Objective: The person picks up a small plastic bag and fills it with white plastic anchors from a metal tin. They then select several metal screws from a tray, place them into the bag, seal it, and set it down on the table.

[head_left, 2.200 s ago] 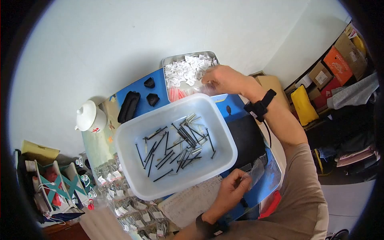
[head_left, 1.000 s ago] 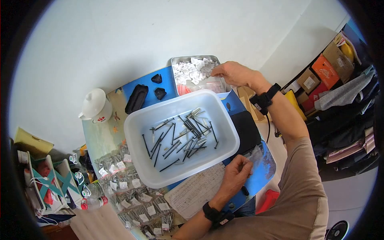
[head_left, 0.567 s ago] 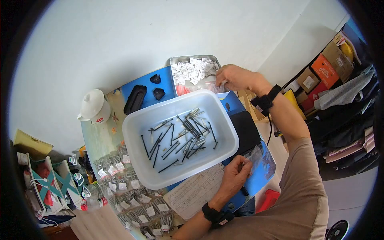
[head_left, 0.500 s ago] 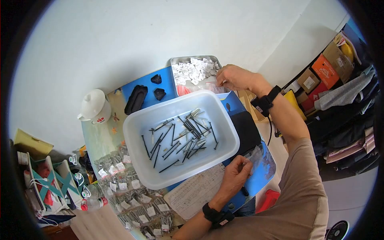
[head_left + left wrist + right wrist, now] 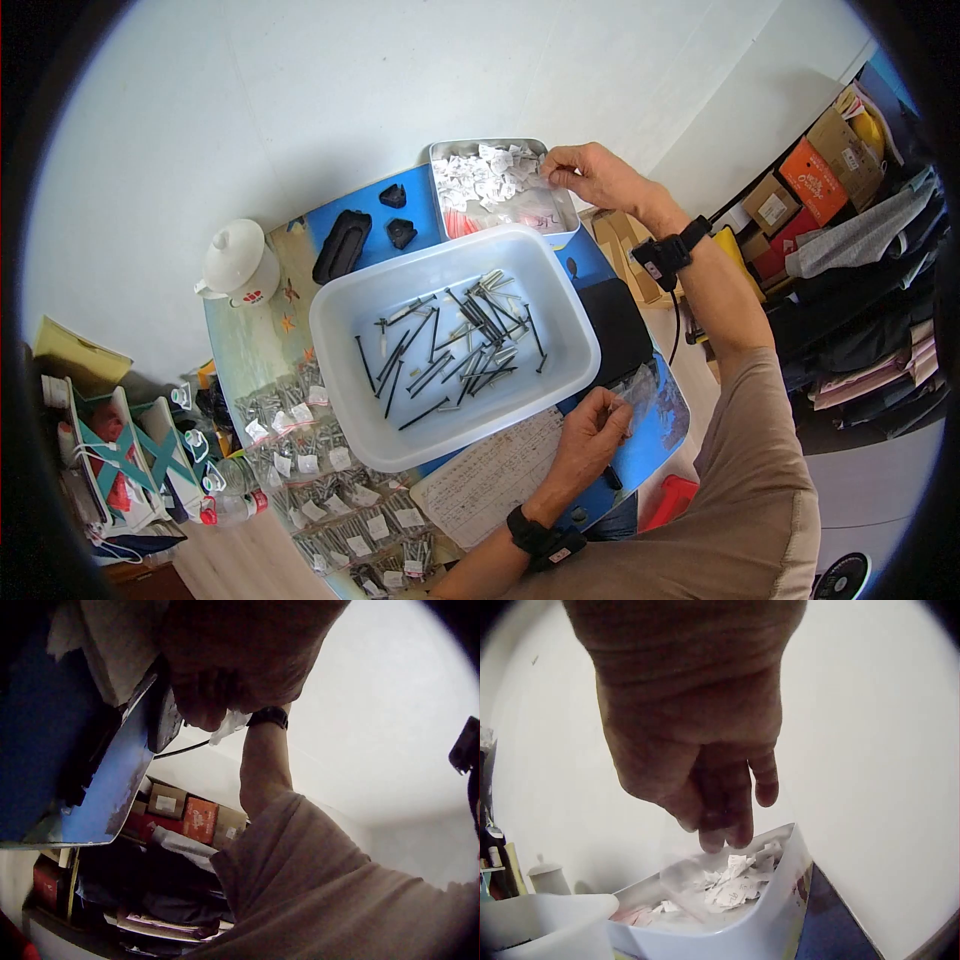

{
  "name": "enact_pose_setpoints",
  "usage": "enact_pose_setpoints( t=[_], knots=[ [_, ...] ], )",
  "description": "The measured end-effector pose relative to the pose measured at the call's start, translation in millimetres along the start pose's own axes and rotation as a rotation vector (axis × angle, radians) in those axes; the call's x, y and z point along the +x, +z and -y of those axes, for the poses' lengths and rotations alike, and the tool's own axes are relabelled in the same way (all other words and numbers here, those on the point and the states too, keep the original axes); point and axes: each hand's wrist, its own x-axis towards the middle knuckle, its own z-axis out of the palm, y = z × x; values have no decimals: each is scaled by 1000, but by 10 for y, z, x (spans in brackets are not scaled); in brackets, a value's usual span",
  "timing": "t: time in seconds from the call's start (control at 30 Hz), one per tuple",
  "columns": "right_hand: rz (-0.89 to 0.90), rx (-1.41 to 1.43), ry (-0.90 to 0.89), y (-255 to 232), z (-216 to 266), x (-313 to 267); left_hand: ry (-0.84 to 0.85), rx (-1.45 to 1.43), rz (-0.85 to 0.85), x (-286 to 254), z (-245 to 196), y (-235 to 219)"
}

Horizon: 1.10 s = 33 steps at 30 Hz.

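Observation:
My right hand [image 5: 595, 175] is raised at the right rim of a metal tin [image 5: 562, 236]. Its thumb and fingertips pinch a clear plastic bag [image 5: 681, 883], which hangs over the tin in the right wrist view. White paper slips [image 5: 485, 172] fill the tin's back part, and red-edged bags [image 5: 458, 222] lie in front. Low at the right, my left hand [image 5: 588, 438] pinches another clear plastic bag [image 5: 640, 385] with curled fingers. Between the hands stands a white plastic tub [image 5: 450, 447] holding long black screws [image 5: 425, 372] and pale wall plugs [image 5: 492, 280].
A handwritten sheet [image 5: 490, 480] lies below the tub. Labelled bags of screws [image 5: 350, 500] cover the table's left front. A lidded white cup [image 5: 238, 262], a black tray [image 5: 342, 246] and two small black pieces [image 5: 400, 234] stand behind. A black pad [image 5: 615, 325] lies right.
My right hand has reached into the tin, then lifted slightly up and right with a clear bag pinched in its fingers. The left hand stays beside the tub, holding its bag.

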Motion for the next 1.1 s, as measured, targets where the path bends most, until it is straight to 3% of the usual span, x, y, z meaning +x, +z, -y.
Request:
enact_pose_setpoints(
  t=[0.23, 0.33, 0.4, 0.43, 0.67, 0.77, 0.87, 0.93, 1.1],
  knots=[
    [-141, 84, -1, 81, -30, 14, -10, 9, 0, -6, -30, 1],
    [-47, -12, -79, 147, -118, -9, 2, -31, 7, -13, -33, 0],
    [234, -244, -305, 177, -154, -11, -1, -29, 5, -6, -17, -2],
    [333, -267, -247, 198, -128, -33, -3, -27, 6, -8, -6, -1],
    [491, -396, -157, 159, -114, 80, -30, 22, -4, -21, -19, 9],
    [417, -248, -198, 208, -149, -5, -31, 21, -47, 9, -28, 21],
    [299, -270, -205, 235, -130, -109, -10, -2, -48, 13, -41, 26],
    [179, -369, -338, 236, -82, -196, -19, 9, -53, 17, -19, 20],
    [-14, -378, -329, 180, 94, -573, 37, 33, -56, 24, -38, 51]
  ],
)
